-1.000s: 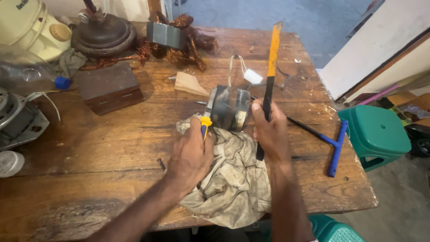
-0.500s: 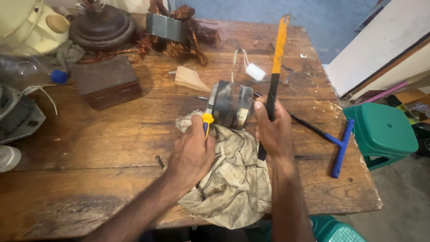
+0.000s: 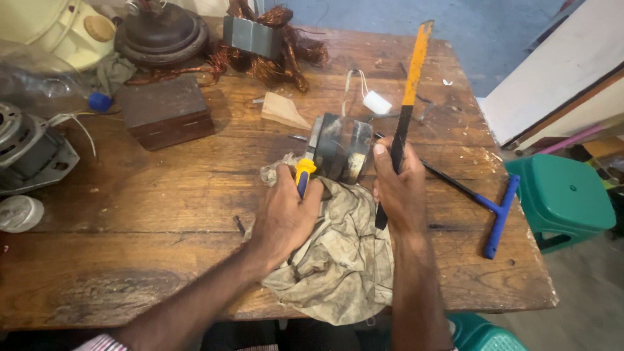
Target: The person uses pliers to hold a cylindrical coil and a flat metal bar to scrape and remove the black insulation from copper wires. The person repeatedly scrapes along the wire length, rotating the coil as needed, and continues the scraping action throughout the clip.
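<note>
right hand (image 3: 400,188) grips the saw (image 3: 406,107) pointing away up the worktop (image 3: 162,195), left hand (image 3: 286,211) clutching a screwdriver (image 3: 303,174) at the metal block (image 3: 341,146) on the rag (image 3: 341,260).

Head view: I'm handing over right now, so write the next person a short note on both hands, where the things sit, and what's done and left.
Left hand: grip closed on a yellow-and-blue handled tool, its tip toward the metal block.
Right hand: grip closed on the black handle of the orange bar, held upright beside the block.
The block sits at the edge of a dirty rag on the wooden table.
Done: both tools in hand.
Left: no work on the block visible yet.
</note>
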